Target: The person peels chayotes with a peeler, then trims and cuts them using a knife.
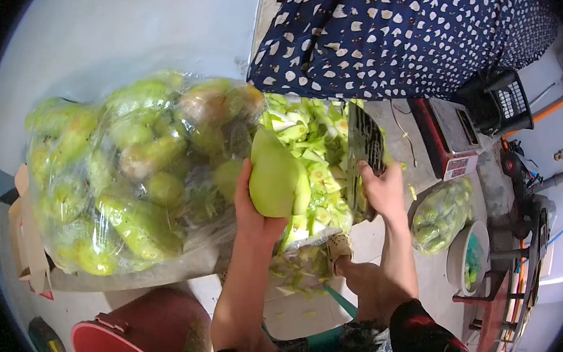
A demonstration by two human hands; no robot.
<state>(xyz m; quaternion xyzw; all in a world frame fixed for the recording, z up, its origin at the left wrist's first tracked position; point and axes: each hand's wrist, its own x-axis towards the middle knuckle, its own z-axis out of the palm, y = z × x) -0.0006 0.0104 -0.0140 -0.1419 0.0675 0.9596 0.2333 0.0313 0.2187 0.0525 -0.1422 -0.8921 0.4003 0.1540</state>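
At the left edge of the heaped cuttings point(326, 156): a green fruit point(272, 175) is held up, just beside the clear bag point(202, 219) of whole fruit.
Left hand point(256, 223): the green fruit is gripped from below, with the thumb laid along its left side and the other fingers mostly hidden; should its surface be wet, which cannot be told, it could be lost from the grasp.
Right hand point(386, 191): the broad knife point(367, 140) is grasped near its lower part, apart from the green fruit; how the handle is seated cannot be made out.
Blade side: the left fingers could be nicked by a stroke carried too far, since the green fruit seems to be backed by the palm alone.
Heap: loose pieces could be knocked down by a wide swing or a brushing wrist.
Clear bag: its thin film could be snagged if the green fruit is pushed left.
Shoe point(336, 252): it is worn below the work, near fallen scraps point(297, 266); the foot could be struck by a dropped knife, or footing lost on slick peel.
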